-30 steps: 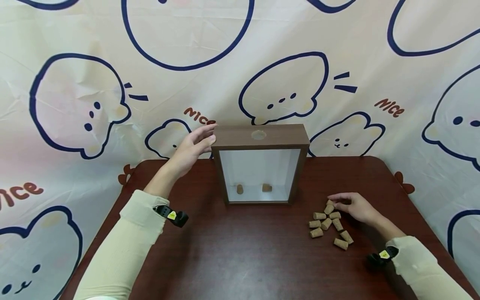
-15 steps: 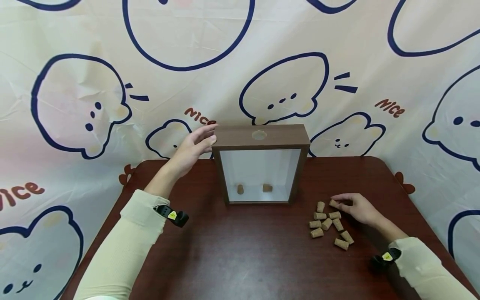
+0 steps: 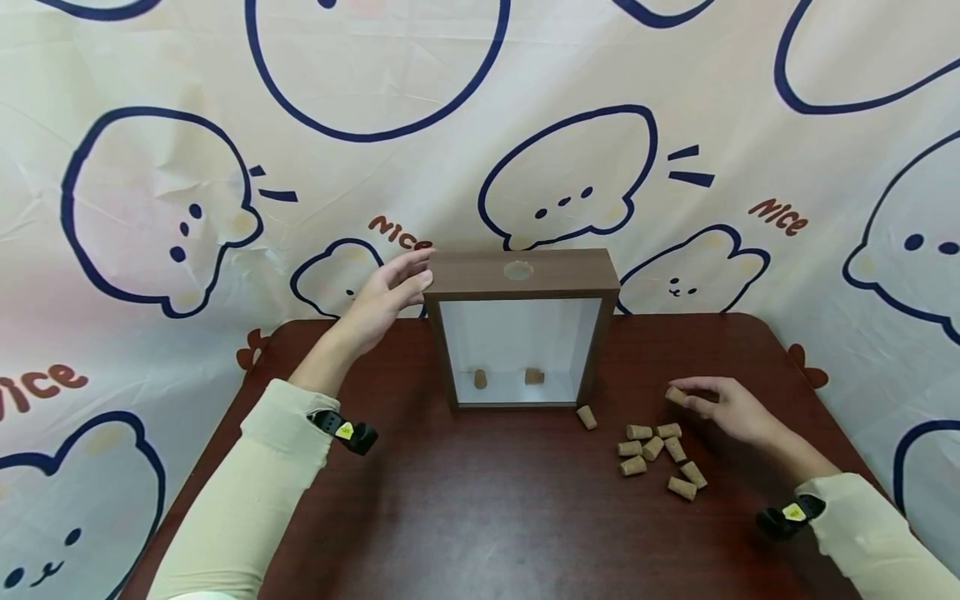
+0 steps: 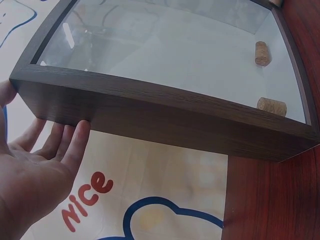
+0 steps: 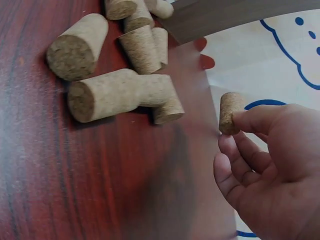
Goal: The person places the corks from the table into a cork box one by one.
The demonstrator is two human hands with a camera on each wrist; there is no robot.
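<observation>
A dark wooden display box (image 3: pixel 522 279) with a clear front and a round hole in its top stands upright at the back of the table. Two corks lie inside it, one cork (image 4: pixel 262 53) and another cork (image 4: pixel 272 106) showing through the pane. My left hand (image 3: pixel 375 304) grips the box's upper left corner, thumb at the front and fingers toward the back edge. At the right, my right hand (image 3: pixel 731 408) pinches a cork (image 5: pixel 230 112) between thumb and fingers, held above the table. Several loose corks (image 3: pixel 652 450) lie in a cluster beside that hand.
A single cork (image 3: pixel 587 417) lies by the box's lower right corner. The dark red table (image 3: pixel 480 517) runs back to a cream curtain (image 3: pixel 420 183) with blue cartoon outlines, close behind the box.
My right hand has moved slightly right and lifted a cork from the cluster. Another cork has shifted left from the cluster to the box's front corner. The left hand stays put.
</observation>
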